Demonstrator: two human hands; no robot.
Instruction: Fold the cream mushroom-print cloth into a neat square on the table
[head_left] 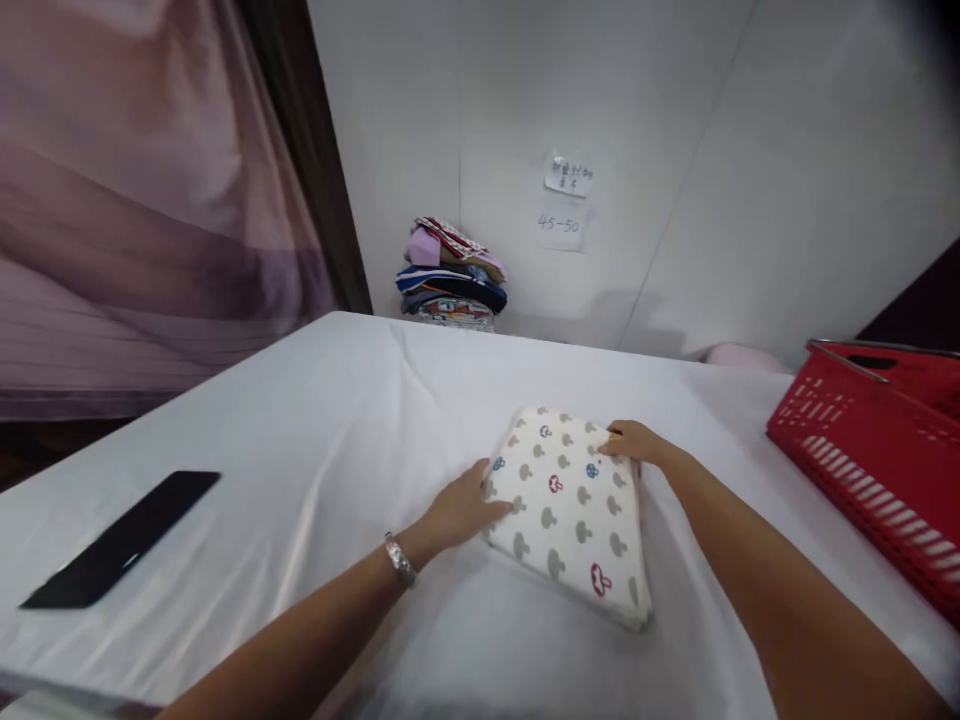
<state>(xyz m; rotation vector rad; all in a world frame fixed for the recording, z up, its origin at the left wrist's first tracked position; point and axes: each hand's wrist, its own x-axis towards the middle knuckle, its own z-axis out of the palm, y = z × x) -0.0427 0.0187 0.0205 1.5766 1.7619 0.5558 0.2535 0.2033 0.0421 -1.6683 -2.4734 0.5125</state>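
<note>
A folded white cloth [562, 510] with grey, red and blue mushroom prints lies, or is held just over, the white-covered table, turned slightly askew. My left hand [466, 505] grips its left edge, thumb on top and the other fingers hidden beneath. At the upper right corner, my right hand [632, 442] has its thumb on the printed face and its fingers wrapped around the edge. Several layers show along the cloth's right and lower edges. A silver bracelet [400, 559] circles my left wrist.
A red plastic basket [862, 470] with a metal handle stands at the right. On the left lies a flat black object [124, 540]. Folded fabrics [452, 275] are stacked by the wall behind the table [315, 400]. A pink curtain [150, 200] hangs at the left.
</note>
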